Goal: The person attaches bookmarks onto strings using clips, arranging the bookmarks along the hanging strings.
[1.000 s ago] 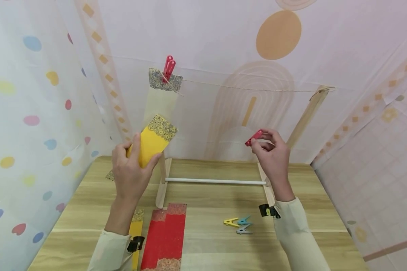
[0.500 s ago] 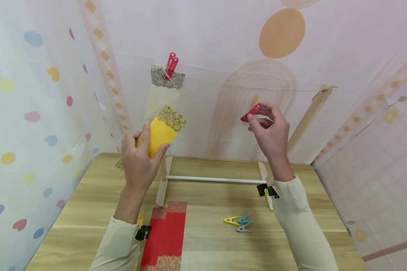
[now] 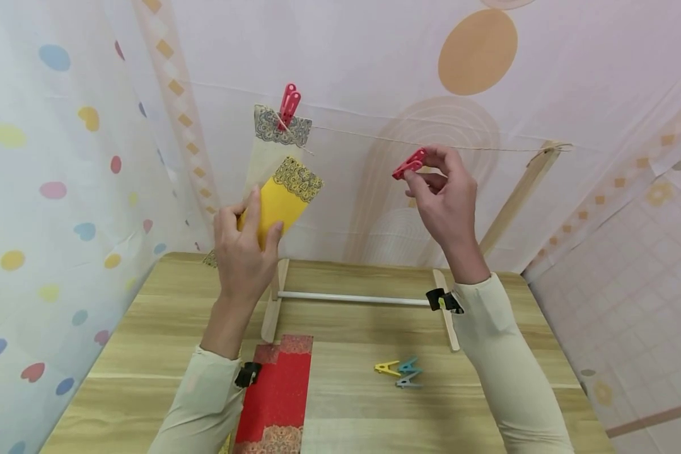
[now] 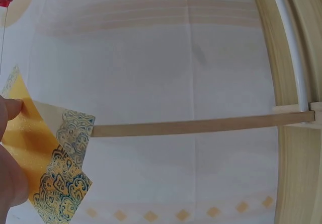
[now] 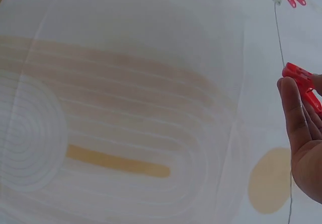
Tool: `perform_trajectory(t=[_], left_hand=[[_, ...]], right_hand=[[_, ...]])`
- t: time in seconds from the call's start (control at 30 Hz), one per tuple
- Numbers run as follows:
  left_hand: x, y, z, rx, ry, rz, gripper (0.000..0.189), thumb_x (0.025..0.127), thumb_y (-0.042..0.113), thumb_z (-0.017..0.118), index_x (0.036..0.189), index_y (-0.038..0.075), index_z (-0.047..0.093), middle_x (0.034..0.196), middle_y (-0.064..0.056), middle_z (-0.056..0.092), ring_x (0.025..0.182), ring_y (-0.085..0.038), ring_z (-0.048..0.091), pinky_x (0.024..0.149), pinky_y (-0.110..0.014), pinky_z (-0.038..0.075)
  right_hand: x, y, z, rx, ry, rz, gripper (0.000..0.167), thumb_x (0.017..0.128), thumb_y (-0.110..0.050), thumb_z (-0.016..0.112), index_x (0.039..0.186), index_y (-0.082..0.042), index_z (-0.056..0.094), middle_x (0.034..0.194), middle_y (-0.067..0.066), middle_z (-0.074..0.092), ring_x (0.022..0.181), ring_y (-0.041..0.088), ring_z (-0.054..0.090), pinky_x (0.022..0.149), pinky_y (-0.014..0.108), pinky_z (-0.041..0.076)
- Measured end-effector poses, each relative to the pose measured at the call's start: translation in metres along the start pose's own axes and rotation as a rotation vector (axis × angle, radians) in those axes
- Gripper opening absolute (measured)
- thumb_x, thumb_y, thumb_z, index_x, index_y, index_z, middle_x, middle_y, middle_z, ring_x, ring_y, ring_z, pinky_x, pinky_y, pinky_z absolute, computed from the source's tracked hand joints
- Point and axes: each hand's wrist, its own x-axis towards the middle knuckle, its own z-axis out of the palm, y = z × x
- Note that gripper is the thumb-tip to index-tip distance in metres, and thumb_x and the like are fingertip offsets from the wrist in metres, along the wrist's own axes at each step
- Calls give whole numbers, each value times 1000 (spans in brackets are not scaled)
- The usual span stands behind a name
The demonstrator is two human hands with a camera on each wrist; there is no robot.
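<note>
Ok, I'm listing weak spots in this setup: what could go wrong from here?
The yellow card in the left hand could bump the pale card, which hangs by a single red peg. The other red peg, pinched in the right hand, might slip and drop.

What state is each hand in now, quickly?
Left hand: holding a yellow card with a patterned end.
Right hand: pinching a red clothespin between thumb and fingers.

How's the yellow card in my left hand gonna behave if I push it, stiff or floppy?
The yellow card is probably fairly stiff, since it juts past your left hand without drooping. It's likely light too, as it looks thin.
</note>
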Motion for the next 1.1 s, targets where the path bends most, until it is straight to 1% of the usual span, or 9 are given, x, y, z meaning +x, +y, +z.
perform_trajectory(t=[0.1,0.23,0.33,0.43,0.53,0.63,0.83,0.97,1.1], left_hand=[[2,2,2,-7,5,-1,57,94,17,71,144,-4,53,112,-32,50,101,-48,47,82,-54,41],[6,5,6,-25,7,0,56,95,14,70,144,-5,52,113,-33,51,102,-48,47,82,-54,41],[12,8,8,-32,6,7,54,96,13,67,145,-5,51,113,-33,51,100,-47,47,81,-53,41],[20,12,10,-34,10,10,51,98,10,64,145,-4,51,113,-32,50,99,-46,46,80,-52,41],[27,16,11,-38,11,10,49,99,9,61,145,-4,51,113,-31,50,99,-46,45,80,-51,40],[31,18,14,-39,6,10,49,99,8,60,146,-3,50,112,-30,50,99,-45,45,80,-50,41],[34,22,18,-36,-2,2,50,98,7,62,146,-3,50,112,-30,50,102,-44,46,83,-51,42],[34,27,18,-32,-12,-7,51,97,6,63,146,-3,51,113,-30,50,102,-44,46,84,-52,42],[35,30,16,-31,-20,-26,52,97,6,63,146,-3,50,113,-29,50,103,-44,46,85,-52,41]], right_hand=[[4,-4,2,-7,-14,-13,31,92,6,67,121,9,57,105,16,68,78,9,71,67,23,58],[9,-11,6,-8,-37,-42,31,92,7,67,121,10,57,106,17,68,80,18,73,69,24,58],[12,-15,11,-4,-57,-67,31,92,7,68,121,10,56,105,18,68,82,27,74,70,24,58],[14,-18,14,-4,-68,-85,31,91,8,67,120,11,56,105,18,69,83,30,74,70,24,58],[17,-20,17,-9,-75,-89,30,92,7,67,119,11,56,105,18,69,83,29,74,71,25,58],[20,-22,18,-18,-79,-83,29,92,6,67,119,9,56,105,17,69,84,29,74,72,25,58],[29,-27,21,-28,-95,-62,29,93,6,66,119,8,55,105,16,67,85,31,73,73,26,58],[38,-33,24,-68,-123,-26,27,95,3,64,120,6,53,105,15,65,87,26,72,74,26,57],[47,-40,28,-87,-156,1,27,96,2,62,121,5,51,106,14,65,88,21,71,72,28,58]])
